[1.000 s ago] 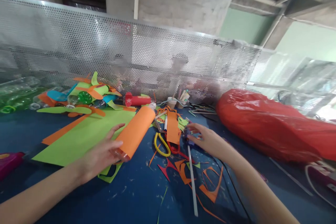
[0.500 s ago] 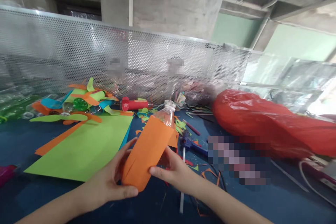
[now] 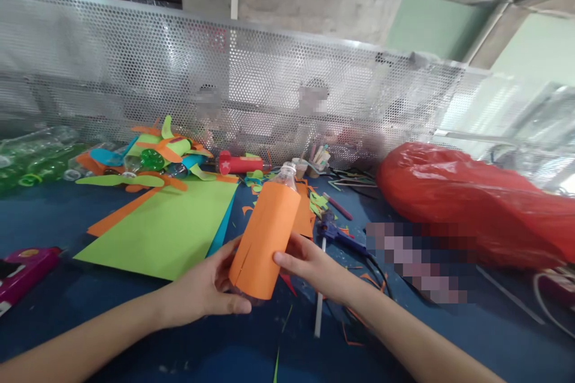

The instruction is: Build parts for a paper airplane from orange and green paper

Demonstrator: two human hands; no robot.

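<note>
A clear plastic bottle (image 3: pixel 286 175) wrapped in an orange paper sleeve (image 3: pixel 269 233) is held tilted over the table, its neck pointing away and slightly right. My left hand (image 3: pixel 220 281) grips its lower left side, thumb near the base. On the right side, my right hand (image 3: pixel 305 260) presses the sleeve with its thumb; its other fingers are hidden behind the bottle. A slit or seam shows at the sleeve's lower left. Clear plastic shows below the paper at the base. Just right of my right hand lies a blue glue gun (image 3: pixel 344 236) with a glue stick (image 3: pixel 320 293).
Green and orange paper sheets (image 3: pixel 166 227) lie left, with paper-propeller bottles (image 3: pixel 153 161) behind them. A magenta glue gun (image 3: pixel 29 272) is at far left. Paper scraps and a marker (image 3: pixel 338 206) lie ahead. A red plastic bag (image 3: pixel 449 203) sits right, before a perforated metal screen (image 3: pixel 269 84).
The bottle has turned more upright, and its clear base now shows under the sleeve. Both hands keep hold of it. The view has tilted down, bringing the magenta glue gun further in.
</note>
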